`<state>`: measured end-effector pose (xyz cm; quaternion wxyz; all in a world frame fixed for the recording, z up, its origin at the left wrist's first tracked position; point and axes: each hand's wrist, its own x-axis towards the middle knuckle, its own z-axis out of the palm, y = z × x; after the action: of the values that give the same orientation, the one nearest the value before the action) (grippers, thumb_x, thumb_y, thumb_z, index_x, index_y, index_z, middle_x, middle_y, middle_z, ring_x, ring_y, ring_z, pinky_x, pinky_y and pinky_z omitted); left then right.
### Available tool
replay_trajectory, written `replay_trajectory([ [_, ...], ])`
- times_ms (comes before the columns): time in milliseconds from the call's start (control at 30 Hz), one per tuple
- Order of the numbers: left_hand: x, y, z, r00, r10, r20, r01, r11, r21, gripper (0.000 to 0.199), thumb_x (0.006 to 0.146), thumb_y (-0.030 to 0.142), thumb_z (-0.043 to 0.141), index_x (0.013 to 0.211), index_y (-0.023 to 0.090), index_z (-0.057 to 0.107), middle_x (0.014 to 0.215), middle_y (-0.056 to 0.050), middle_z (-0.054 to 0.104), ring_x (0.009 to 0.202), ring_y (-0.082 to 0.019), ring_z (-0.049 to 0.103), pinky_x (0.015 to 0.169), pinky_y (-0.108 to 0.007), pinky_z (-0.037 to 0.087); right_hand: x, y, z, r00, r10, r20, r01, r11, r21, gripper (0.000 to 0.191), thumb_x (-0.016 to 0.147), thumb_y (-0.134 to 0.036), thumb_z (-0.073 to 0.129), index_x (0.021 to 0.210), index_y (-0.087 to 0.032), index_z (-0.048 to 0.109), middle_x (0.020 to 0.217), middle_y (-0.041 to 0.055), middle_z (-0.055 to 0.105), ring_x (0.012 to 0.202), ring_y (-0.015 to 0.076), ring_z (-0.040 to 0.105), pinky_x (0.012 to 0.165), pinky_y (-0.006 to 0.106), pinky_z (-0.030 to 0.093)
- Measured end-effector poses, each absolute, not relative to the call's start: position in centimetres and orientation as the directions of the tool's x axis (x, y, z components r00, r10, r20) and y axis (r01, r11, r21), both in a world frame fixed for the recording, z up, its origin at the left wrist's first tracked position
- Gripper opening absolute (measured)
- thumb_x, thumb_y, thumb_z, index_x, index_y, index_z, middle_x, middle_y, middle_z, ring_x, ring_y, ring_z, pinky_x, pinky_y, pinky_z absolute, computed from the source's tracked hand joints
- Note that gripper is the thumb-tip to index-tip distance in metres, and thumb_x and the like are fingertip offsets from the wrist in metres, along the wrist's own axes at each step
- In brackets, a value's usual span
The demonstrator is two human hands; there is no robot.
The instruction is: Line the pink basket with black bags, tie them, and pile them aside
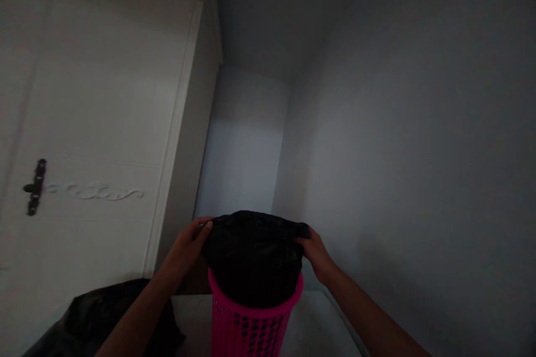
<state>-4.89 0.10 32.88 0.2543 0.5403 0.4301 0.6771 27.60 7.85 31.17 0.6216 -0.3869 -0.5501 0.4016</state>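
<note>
A black plastic bag [255,256] stands partly inside a pink perforated basket [251,326], its upper part rising above the rim. My left hand [190,242] pinches the bag's top edge on the left side. On the right, my right hand [314,251] grips the same edge, with its fingers partly hidden by the plastic. The bag's top is spread wide between both hands. The basket's lower part is cut off by the frame.
Another black bag [104,318] lies at the lower left, partly behind my left forearm. A white wardrobe [109,95] with a dark handle [37,187] rises on the left. A grey wall [402,150] stands on the right. Behind the basket is a pale surface [318,323].
</note>
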Motion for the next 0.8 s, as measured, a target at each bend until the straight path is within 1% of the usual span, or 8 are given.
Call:
replay_trajectory([
  [100,-5.2,-1.6,33.5,-0.156,0.835,0.528,-0.104,-0.545,0.832,0.088,0.072,0.060,0.084,0.149,0.029,0.055,0.122,-0.011,0.078,0.111,-0.033,0.074,0.096,-0.045,0.059,27.6,7.1,31.1,0.021,0.927,0.375,-0.058,0.375,-0.925,0.039,0.064,-0.022,0.073,0.103,-0.020,0.077,0.095,0.0038,0.082,0.092,0.0270,0.071,0.083,0.039,0.056],
  [167,-5.5,-1.9,33.0,-0.014,0.824,0.566,-0.205,-0.557,0.805,0.116,0.067,0.049,0.092,0.163,0.038,0.028,0.143,-0.012,0.068,0.126,-0.034,0.068,0.106,-0.047,0.054,27.1,6.6,31.2,-0.026,0.915,0.402,-0.061,0.400,-0.914,0.043,0.067,-0.023,0.072,0.110,-0.020,0.077,0.102,0.0045,0.082,0.100,0.0281,0.072,0.091,0.042,0.056],
  [300,-6.6,-0.1,29.5,0.190,0.840,0.508,0.043,-0.524,0.850,0.135,0.056,0.032,0.099,0.166,0.035,0.020,0.158,-0.017,0.053,0.147,-0.038,0.048,0.122,-0.057,0.036,26.4,6.1,31.5,-0.028,0.882,0.471,-0.017,0.471,-0.882,0.044,0.066,-0.019,0.071,0.109,-0.021,0.078,0.110,0.0041,0.082,0.109,0.0292,0.071,0.104,0.045,0.051],
  [400,-6.9,1.3,27.1,0.159,0.857,0.490,0.231,-0.515,0.826,0.126,0.046,0.035,0.101,0.157,0.026,0.042,0.156,-0.021,0.053,0.150,-0.044,0.042,0.123,-0.062,0.030,26.3,6.3,31.5,0.014,0.869,0.495,0.013,0.495,-0.869,0.043,0.066,-0.020,0.070,0.108,-0.021,0.078,0.111,0.0049,0.082,0.110,0.0302,0.070,0.106,0.047,0.050],
  [467,-6.5,1.7,26.8,0.062,0.864,0.500,0.277,-0.496,0.823,0.109,0.039,0.033,0.102,0.140,0.022,0.062,0.144,-0.020,0.064,0.146,-0.046,0.046,0.122,-0.064,0.030,26.4,6.6,31.3,0.019,0.864,0.504,0.012,0.504,-0.864,0.042,0.067,-0.020,0.069,0.109,-0.021,0.078,0.113,0.0056,0.081,0.110,0.0300,0.070,0.108,0.048,0.049],
  [533,-5.7,1.5,27.7,-0.012,0.871,0.490,0.181,-0.480,0.858,0.082,0.041,0.033,0.101,0.118,0.022,0.075,0.124,-0.015,0.076,0.133,-0.045,0.059,0.119,-0.062,0.038,26.5,7.0,30.9,0.004,0.860,0.510,0.008,0.510,-0.860,0.044,0.065,-0.018,0.067,0.108,-0.021,0.077,0.113,0.0054,0.081,0.109,0.0295,0.070,0.107,0.048,0.050],
  [633,-4.4,0.9,29.8,-0.088,0.866,0.491,-0.029,-0.495,0.868,0.051,0.059,0.044,0.093,0.103,0.024,0.079,0.111,-0.010,0.081,0.116,-0.039,0.070,0.113,-0.055,0.048,26.8,7.6,30.2,-0.046,0.847,0.529,0.026,0.530,-0.847,0.044,0.061,-0.014,0.065,0.102,-0.022,0.077,0.102,0.0032,0.081,0.104,0.0290,0.070,0.101,0.049,0.053],
  [800,-3.0,0.0,31.4,-0.138,0.856,0.498,-0.280,-0.516,0.809,0.067,0.072,0.067,0.076,0.123,0.024,0.074,0.126,-0.013,0.077,0.127,-0.039,0.066,0.111,-0.053,0.051,27.3,7.6,29.8,-0.044,0.817,0.575,0.078,0.577,-0.813,0.048,0.060,-0.013,0.058,0.102,-0.022,0.078,0.101,0.0033,0.080,0.106,0.0287,0.068,0.105,0.048,0.050],
])
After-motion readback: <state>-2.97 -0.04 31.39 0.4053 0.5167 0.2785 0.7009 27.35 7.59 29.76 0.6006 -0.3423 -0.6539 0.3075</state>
